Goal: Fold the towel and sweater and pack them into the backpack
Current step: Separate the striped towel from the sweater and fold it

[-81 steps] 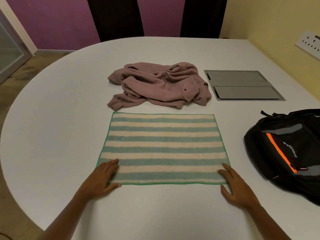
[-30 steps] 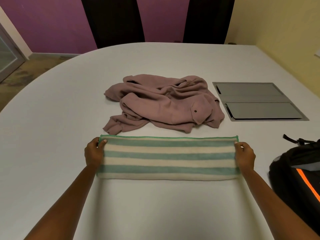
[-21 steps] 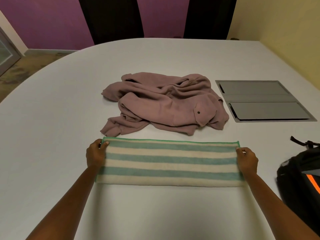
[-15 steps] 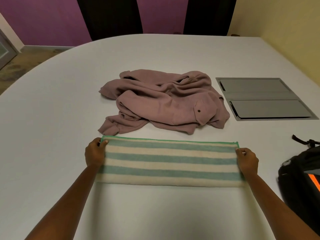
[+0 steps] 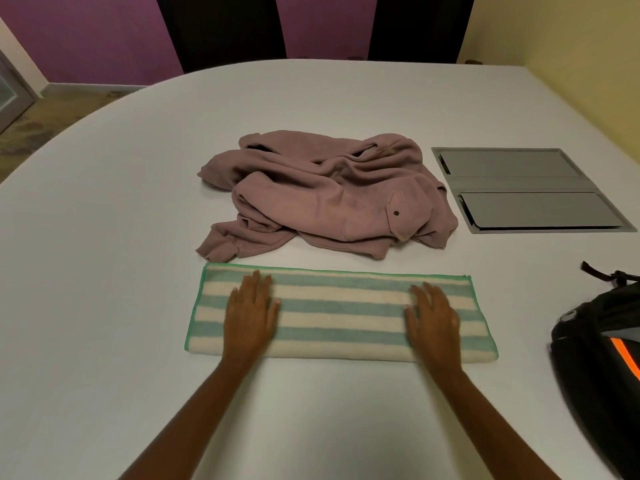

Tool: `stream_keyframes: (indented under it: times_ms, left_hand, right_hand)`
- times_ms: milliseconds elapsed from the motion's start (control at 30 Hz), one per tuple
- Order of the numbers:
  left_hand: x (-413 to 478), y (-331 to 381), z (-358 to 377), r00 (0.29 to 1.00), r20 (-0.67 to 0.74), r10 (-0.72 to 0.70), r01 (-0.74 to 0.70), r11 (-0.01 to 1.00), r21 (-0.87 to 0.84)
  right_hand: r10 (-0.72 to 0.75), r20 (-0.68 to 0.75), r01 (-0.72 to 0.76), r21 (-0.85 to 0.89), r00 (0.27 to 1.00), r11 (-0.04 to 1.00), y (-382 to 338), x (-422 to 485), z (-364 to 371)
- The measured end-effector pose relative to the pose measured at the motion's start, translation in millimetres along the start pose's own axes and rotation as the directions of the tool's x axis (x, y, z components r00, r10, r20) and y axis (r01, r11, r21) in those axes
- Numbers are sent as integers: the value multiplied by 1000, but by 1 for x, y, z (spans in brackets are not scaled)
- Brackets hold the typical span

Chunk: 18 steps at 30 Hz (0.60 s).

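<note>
While folded into a long band, lying flat at lower centre of the frame on the white bench (image 5: 104, 271): striped towel (image 5: 339, 313), cream and teal with a green stitched edge, rounded fold along the near side, open edges on the far side. Pressed palm-down on its left part, left hand (image 5: 251, 313), fingers straight and close together, pointing up-frame. Likewise laid flat on its right part, right hand (image 5: 433, 317), fingers straight, gripping nothing. Both hands well apart, a bare stretch of stripes between them. Just above the towel, at frame centre, crumpled mauve sweater (image 5: 322, 202), not yet folded, one cuff very near the towel's far left corner; cannot tell whether touching. At the right edge of the frame, lower half, black backpack (image 5: 599, 368) with an orange stripe, partly cut off, apart from the towel. At upper right, grey two-flap panel (image 5: 526, 188) set flush into the bench, just beside the sweater. Along the top of the frame, two dark chair backs (image 5: 221, 29) against a purple wall (image 5: 86, 32); yellow wall (image 5: 571, 46) at far upper right.
</note>
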State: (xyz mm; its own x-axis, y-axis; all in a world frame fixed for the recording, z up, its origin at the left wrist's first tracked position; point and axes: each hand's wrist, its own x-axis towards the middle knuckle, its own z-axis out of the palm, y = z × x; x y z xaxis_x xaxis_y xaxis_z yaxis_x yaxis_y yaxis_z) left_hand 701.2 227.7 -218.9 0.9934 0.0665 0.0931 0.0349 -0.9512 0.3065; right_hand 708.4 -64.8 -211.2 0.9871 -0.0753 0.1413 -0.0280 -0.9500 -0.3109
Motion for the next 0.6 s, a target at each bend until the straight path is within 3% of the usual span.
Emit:
stream_keyframes:
  times_ms: [133,333,467,600]
  left_hand:
    - [-21,1,16,993,112,-29,23,998,51]
    - [-36,-16,12,993,78,-89,87,996,23]
    - [-43,-32,-2,951,-39,-307,307,952,6]
    - [-50,-48,-19,816,-176,-551,544,834,-94]
  right_hand:
    - [-53,145,63,-68,988,996,-8,-19,14]
    - [-63,201,73,-44,978,996,7,-25,9]
    - [103,125,-101,-25,987,995,26,-24,-7]
    - [333,-5,-333,45,943,942,52,-27,-28]
